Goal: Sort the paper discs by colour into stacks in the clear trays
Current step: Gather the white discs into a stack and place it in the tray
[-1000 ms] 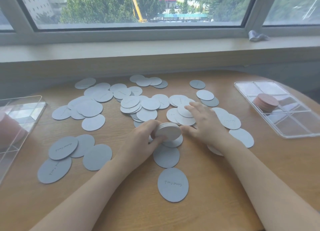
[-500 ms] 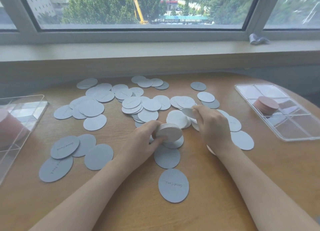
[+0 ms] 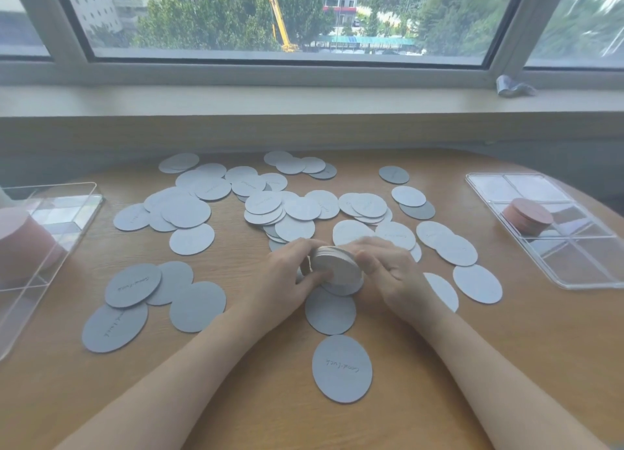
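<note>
the right hand (image 3: 388,270) has come back from the loose discs and now grips the stack (image 3: 336,263) too.

Loose discs (image 3: 297,209) lie scattered over the middle of the desk (image 3: 506,348); both hands, left (image 3: 283,280) and right (image 3: 391,274), meet around a stack (image 3: 336,267) near its centre; one tray (image 3: 574,274) sits far right, another tray (image 3: 50,247) far left; the windowsill (image 3: 304,101) runs behind.
</note>
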A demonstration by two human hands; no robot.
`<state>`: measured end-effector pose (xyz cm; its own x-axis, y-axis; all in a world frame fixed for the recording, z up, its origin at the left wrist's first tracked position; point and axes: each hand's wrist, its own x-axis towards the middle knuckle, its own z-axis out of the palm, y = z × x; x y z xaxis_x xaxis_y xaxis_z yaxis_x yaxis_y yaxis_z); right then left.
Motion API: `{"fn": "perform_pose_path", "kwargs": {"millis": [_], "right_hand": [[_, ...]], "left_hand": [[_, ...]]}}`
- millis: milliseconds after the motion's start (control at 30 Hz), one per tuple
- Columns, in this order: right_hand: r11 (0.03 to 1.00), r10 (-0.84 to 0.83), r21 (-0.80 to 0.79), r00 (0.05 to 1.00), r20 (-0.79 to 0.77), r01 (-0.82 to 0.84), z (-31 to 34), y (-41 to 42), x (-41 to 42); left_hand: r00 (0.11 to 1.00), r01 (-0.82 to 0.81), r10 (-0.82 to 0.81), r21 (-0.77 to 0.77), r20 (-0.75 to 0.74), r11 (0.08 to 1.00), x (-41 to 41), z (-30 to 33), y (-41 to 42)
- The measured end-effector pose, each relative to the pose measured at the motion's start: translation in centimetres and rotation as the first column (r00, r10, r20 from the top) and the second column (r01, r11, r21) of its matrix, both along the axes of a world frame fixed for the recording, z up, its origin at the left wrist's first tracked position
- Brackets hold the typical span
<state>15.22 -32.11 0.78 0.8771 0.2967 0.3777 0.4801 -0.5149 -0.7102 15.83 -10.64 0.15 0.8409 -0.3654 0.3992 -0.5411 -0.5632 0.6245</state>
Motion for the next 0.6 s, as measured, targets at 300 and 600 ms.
{"fn": "perform_pose_path", "kwargs": {"millis": [300,600], "right_hand": [[0.788,-0.128,-0.597,0.989,0.077,0.148,-0.7,-3.1,4.0],[0.817,-0.129,-0.493,0.928,0.35,0.299,-0.8,-2.3,4.4]], "left_hand": [[0.998,0.025,-0.026,-0.018,-0.052,1.0,0.0,0.2,0.3],[0.997,0.03,-0.031,-0.022,-0.065,0.999,0.1,0.1,0.3]]}}
